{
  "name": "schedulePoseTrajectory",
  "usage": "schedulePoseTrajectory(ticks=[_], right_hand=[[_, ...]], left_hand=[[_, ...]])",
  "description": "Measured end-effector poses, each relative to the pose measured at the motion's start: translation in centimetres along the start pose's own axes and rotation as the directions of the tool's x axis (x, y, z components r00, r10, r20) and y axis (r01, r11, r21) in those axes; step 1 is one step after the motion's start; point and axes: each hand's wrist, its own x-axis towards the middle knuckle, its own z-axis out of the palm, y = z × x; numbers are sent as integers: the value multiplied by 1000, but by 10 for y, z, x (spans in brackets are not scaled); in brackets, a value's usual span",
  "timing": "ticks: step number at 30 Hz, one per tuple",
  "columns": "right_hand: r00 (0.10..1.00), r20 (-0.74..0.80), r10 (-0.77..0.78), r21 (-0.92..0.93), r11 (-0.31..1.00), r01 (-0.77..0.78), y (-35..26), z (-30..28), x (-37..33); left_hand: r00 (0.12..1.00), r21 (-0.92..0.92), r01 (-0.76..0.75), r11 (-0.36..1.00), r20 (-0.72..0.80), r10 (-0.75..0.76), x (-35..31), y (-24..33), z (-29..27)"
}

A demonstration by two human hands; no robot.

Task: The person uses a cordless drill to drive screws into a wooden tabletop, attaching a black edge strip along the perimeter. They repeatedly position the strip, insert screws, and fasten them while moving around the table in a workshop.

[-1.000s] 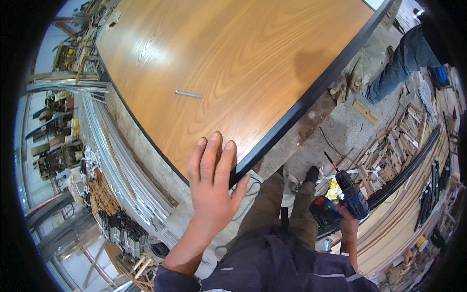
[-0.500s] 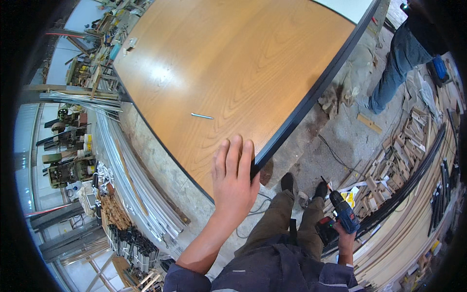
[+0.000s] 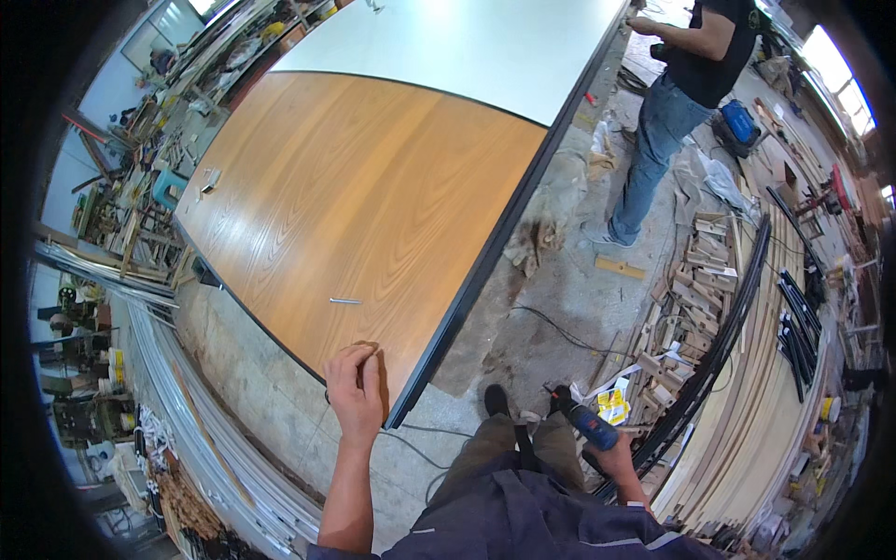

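Note:
My left hand (image 3: 356, 392) is over the near corner of a wood-grain panel (image 3: 373, 177) with a black edge. Its fingers are loosely bent, and nothing shows in them; whether the fingertips touch the surface is hard to tell. Just beyond lies a small, slim metal rod (image 3: 344, 301), perhaps a bolt or a bit. Low at my right side, my right hand (image 3: 613, 458) grips a dark blue cordless drill (image 3: 592, 427), its bit pointing away and to the left. The drill's lower part is mostly hidden.
A white panel (image 3: 439, 51) adjoins the wood-grain one at the far side. Another person (image 3: 667, 131) stands beyond the right edge. Wood offcuts (image 3: 695, 289), black strips (image 3: 719, 341) and long boards (image 3: 719, 420) cover the right floor; metal profiles (image 3: 191, 401) lie left. A cable (image 3: 560, 327) crosses the floor.
My view has tilted up, showing more of the white panel and the other person. My left hand has gone from flat, extended fingers to bent ones at the corner. The drill stays in my right hand.

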Motion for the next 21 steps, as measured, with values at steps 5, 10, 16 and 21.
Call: schedulePoseTrajectory(ticks=[5,10,16,21], right_hand=[[999,45,-22,13,1000,21,10,20,-22],[996,60,66,53,996,-69,-3,27,-36],[999,46,12,156,988,-19,-59,0,-45],[961,110,-255,308,928,210,-170,-50,-51]], left_hand=[[998,29,-44,999,-35,45,6,-9,6],[999,-21,-23,1000,-47,22,2,-10,1],[880,-754,421,505,205,-427,10,18,-29],[967,-966,69,248,126,221,8,135,-117]])
